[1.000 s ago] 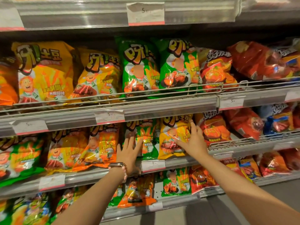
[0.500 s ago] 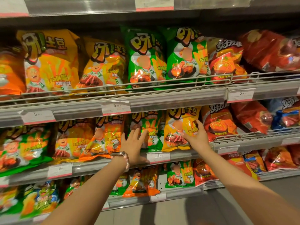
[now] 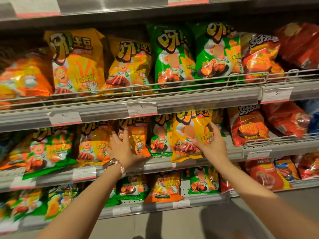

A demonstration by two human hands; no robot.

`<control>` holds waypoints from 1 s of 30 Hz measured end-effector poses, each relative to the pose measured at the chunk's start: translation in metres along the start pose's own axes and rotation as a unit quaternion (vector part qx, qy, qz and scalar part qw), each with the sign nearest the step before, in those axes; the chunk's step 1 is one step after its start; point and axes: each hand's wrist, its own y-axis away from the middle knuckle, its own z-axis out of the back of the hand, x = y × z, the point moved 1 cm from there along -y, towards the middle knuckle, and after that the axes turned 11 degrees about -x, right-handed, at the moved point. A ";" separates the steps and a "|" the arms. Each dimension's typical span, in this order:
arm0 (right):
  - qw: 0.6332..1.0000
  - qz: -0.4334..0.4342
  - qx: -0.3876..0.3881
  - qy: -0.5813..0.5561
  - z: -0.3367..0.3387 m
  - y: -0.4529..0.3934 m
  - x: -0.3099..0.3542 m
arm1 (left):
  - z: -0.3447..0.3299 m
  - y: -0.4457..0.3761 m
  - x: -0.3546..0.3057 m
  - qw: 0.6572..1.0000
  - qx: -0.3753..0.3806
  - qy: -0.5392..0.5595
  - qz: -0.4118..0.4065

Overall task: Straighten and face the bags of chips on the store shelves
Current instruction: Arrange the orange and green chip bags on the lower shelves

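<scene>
On middle shelf [image 3: 172, 163]: right hand [image 3: 211, 145] is gripping yellow chip bag [image 3: 188, 135]; left hand [image 3: 123, 149], fingers spread, is pressing orange bag [image 3: 138, 137].

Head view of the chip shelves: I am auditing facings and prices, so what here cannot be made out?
- Price tags: head view, print too small and soft beyond a leading 5.
- Orange bag: left hand covers part of its front.
- Yellow bag: right hand hides its right edge.
- Far-left bags: blurred and cut by the frame edge.
- Stock behind front bags: hidden.
</scene>
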 end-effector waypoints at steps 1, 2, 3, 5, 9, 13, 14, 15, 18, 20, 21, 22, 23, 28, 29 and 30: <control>1.000 0.004 0.001 0.000 -0.002 0.002 0.003 | -0.001 -0.001 0.001 1.000 0.008 0.002 0.004; 1.000 0.008 0.002 0.004 -0.004 0.005 0.005 | -0.001 -0.002 0.002 1.000 0.012 0.004 0.004; 1.000 0.013 0.004 0.010 -0.005 0.007 0.008 | -0.001 -0.001 0.003 1.000 0.015 0.003 -0.002; 0.999 0.023 0.005 0.024 -0.008 0.012 0.012 | -0.002 0.000 0.006 0.999 0.012 -0.003 -0.029; 0.999 0.034 0.010 0.031 -0.017 0.022 0.017 | -0.007 -0.001 0.014 0.998 0.001 0.027 -0.058; 0.998 0.038 0.011 0.046 -0.026 0.027 0.023 | -0.009 -0.003 0.021 0.994 -0.010 0.085 -0.071; 0.998 0.039 0.010 0.049 -0.027 0.028 0.025 | -0.009 -0.003 0.023 0.992 -0.017 0.097 -0.076; 0.998 0.038 0.009 0.052 -0.028 0.028 0.026 | -0.008 -0.002 0.024 0.991 -0.024 0.099 -0.083; 0.997 0.041 -0.001 0.064 -0.033 0.029 0.030 | -0.003 -0.001 0.028 0.986 -0.039 0.126 -0.103; 0.996 0.044 -0.012 0.072 -0.037 0.030 0.031 | 0.003 -0.001 0.031 0.978 -0.054 0.170 -0.106; 0.996 0.045 -0.016 0.074 -0.040 0.031 0.032 | 0.007 -0.001 0.033 0.973 -0.066 0.191 -0.107; 0.996 0.045 -0.020 0.077 -0.043 0.032 0.031 | 0.011 0.001 0.034 0.968 -0.081 0.211 -0.107; 0.995 0.047 -0.022 0.083 -0.046 0.034 0.031 | 0.016 0.003 0.037 0.963 -0.096 0.228 -0.107; 0.991 0.048 -0.036 0.116 -0.070 0.046 0.037 | 0.040 0.011 0.059 0.950 -0.150 0.242 -0.131; 0.991 0.053 -0.035 0.120 -0.076 0.048 0.039 | 0.043 0.012 0.065 0.951 -0.151 0.236 -0.130; 0.990 0.060 -0.033 0.121 -0.083 0.050 0.042 | 0.046 0.013 0.071 0.952 -0.151 0.232 -0.129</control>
